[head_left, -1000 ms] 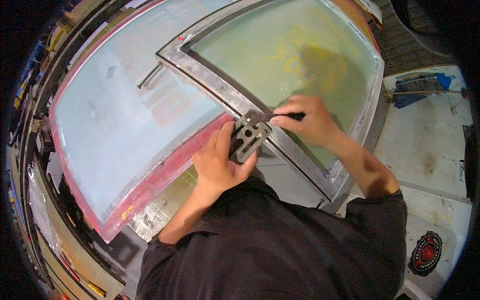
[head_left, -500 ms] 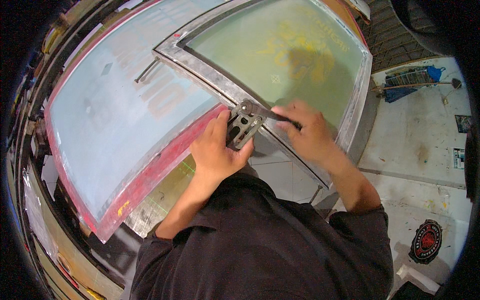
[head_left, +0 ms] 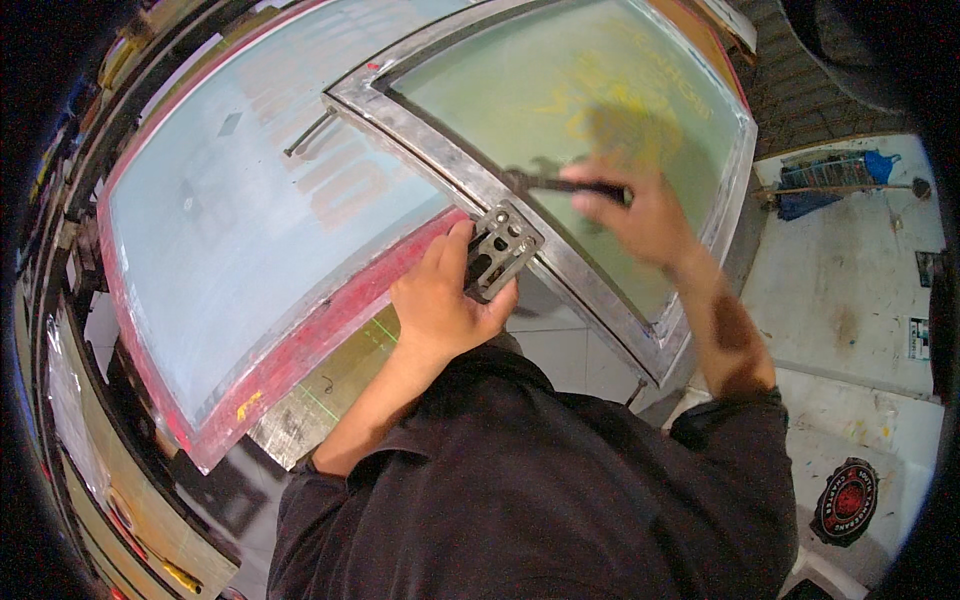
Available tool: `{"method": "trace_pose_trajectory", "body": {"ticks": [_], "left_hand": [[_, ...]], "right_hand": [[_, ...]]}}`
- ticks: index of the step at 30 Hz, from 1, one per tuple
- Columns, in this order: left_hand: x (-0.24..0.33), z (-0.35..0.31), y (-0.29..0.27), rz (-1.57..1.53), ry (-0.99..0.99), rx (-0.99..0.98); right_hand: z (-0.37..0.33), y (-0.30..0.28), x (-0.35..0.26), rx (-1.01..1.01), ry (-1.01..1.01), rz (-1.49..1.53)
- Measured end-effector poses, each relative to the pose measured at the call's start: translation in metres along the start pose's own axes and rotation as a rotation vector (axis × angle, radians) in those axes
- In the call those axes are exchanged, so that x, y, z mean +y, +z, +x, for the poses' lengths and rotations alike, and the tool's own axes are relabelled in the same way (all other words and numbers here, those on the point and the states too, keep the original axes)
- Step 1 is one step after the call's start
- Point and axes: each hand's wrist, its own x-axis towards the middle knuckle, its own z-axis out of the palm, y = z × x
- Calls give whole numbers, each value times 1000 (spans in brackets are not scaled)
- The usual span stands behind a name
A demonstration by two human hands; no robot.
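So, a red-edged blue panel sits left; the left hand curls around a slotted metal bracket by the gray frame. Further right, the tool's dark handle is clasped in a blurry right hand.

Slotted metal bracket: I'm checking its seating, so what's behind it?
The silver frame shows past its upper right edge; the left hand holds its left side. Whatever directly backs the bracket is covered.

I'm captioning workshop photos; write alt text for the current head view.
A person's left hand holds a slotted metal bracket beside a grey-framed green panel, over which the right hand holds a dark tool. A red-edged pale blue panel lies to the left.
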Motion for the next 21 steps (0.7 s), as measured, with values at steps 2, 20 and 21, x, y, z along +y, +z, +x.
{"method": "trace_pose_trajectory", "body": {"ticks": [2, 20, 21], "left_hand": [[-1, 2, 3, 8, 33, 2], [-6, 4, 5, 52, 111, 66], [-6, 3, 4, 76, 101, 51]], "right_hand": [[30, -19, 19, -132, 65, 76], [165, 44, -49, -1162, -431, -592], [164, 46, -51, -1163, -431, -598]]}}
